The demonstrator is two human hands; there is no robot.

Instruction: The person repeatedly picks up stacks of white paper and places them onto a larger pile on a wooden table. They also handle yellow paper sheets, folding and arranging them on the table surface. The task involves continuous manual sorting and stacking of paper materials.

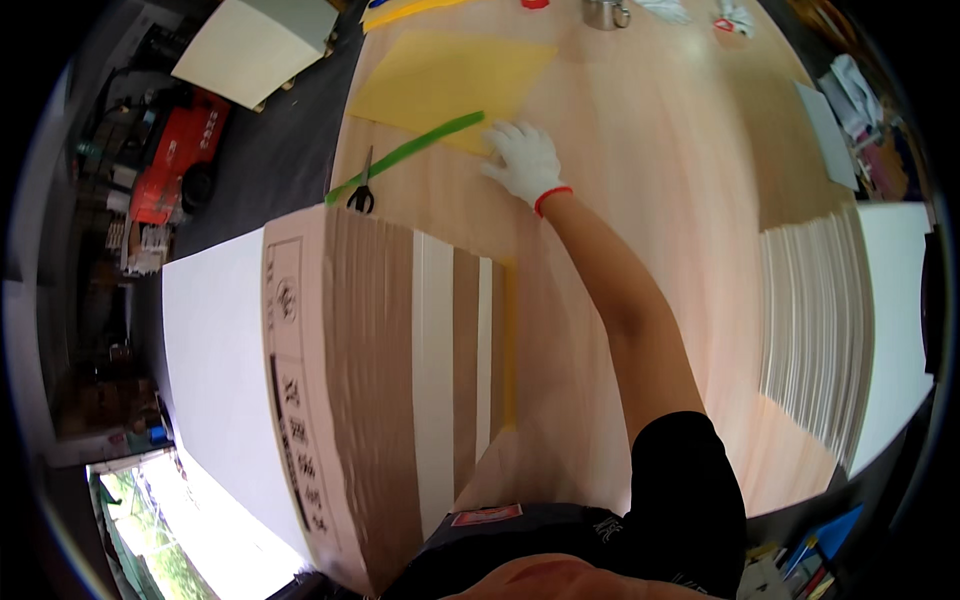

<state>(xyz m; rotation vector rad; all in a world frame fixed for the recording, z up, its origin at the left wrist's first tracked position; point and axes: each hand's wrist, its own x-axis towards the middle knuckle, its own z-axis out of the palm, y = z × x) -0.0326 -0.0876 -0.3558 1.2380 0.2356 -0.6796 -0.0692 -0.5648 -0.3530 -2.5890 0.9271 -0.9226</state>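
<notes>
My right hand [525, 163], in a white knit glove with a red cuff, reaches out over the wooden tabletop [640, 170]. Its fingers are spread and slightly blurred, and nothing shows in them. They are beside the near right corner of a yellow sheet [450, 75] and the end of a green strip [410, 148]; whether they touch either I cannot tell. Black-handled scissors [361, 198] lie next to the strip's other end. My left hand is out of the picture.
Close on the left stands a tall stack of flat brown cardboard [370, 330]. Another stack of board [815, 320] is at the right. A metal mug [604, 13] and a white glove [735, 18] lie at the far edge. Beyond the table's left is a red forklift [180, 155].
</notes>
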